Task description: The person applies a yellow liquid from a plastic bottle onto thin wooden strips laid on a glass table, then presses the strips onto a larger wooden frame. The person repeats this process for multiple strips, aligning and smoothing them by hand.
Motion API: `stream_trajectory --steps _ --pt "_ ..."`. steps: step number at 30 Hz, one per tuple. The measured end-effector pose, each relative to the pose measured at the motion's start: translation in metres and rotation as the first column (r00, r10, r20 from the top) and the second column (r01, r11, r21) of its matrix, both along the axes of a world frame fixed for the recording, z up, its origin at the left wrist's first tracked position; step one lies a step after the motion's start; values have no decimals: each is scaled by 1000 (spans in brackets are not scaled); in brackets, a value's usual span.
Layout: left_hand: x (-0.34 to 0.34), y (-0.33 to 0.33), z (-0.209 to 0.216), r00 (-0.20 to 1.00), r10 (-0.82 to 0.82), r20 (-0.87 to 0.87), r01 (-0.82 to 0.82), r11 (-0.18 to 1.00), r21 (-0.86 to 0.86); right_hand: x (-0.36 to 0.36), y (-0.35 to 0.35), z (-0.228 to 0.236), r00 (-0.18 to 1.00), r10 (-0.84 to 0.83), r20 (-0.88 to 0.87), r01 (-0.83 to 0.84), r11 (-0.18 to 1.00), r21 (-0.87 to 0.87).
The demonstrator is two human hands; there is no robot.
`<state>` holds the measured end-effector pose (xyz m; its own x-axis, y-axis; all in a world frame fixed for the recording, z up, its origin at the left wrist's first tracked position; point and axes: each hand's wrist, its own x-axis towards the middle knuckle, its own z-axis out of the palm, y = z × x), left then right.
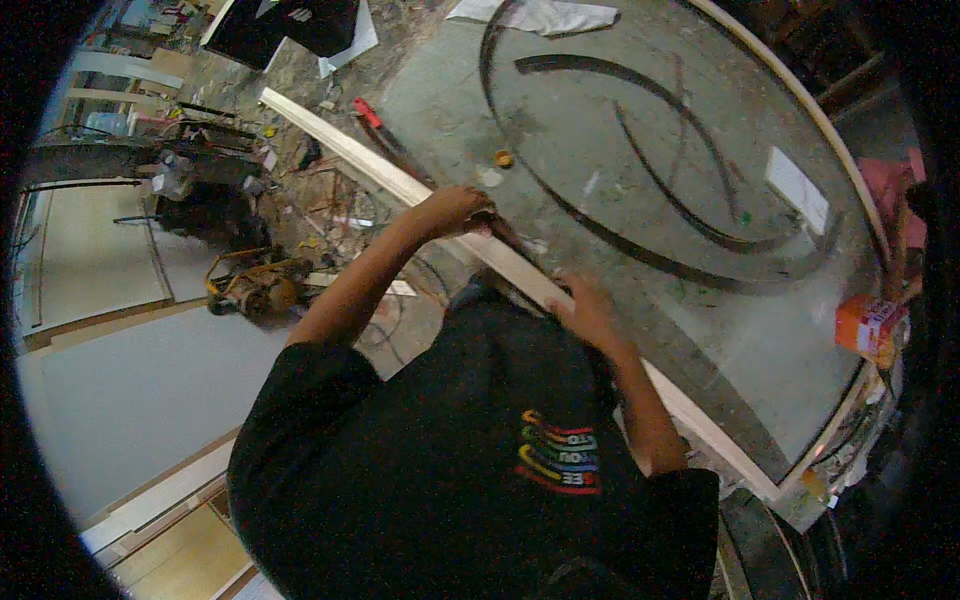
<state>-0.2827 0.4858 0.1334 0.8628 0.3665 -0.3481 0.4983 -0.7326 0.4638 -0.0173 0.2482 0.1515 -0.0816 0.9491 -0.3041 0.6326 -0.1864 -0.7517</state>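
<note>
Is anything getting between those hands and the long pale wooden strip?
Nothing visible does: the left hand lies over the pale wooden strip, and the right hand appears to touch it. The dark curved band lies beyond, on the grey surface.

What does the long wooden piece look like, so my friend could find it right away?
Find the big grey table, then its side nearest the person in black. Slanting there from upper left to lower right, with the person's left fingers and right fingers on it, is the long wooden piece. Unlike the dark curved strips on the table, it's pale and straight.
</note>
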Motion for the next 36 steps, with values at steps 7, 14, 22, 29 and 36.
stream_trajectory --steps 7,14,22,29,36 --pt "-3 16 -11 997 -54 59 65 979 -192 -66 93 6 999 -27 24 27 1000 11" --pt "-4 14 -4 997 -74 10 75 977 -200 -112 100 -2 964 -128 232 114 991 75" --pt "-15 32 -8 993 -110 45 117 966 -230 -114 99 -2 970 -125 207 123 992 23" --pt "-12 41 -16 980 -173 97 189 960 -206 -108 105 -4 982 -117 148 128 990 -65" --pt "-17 37 -18 975 -148 165 179 964 -194 -110 105 -3 979 -155 129 166 983 -80"
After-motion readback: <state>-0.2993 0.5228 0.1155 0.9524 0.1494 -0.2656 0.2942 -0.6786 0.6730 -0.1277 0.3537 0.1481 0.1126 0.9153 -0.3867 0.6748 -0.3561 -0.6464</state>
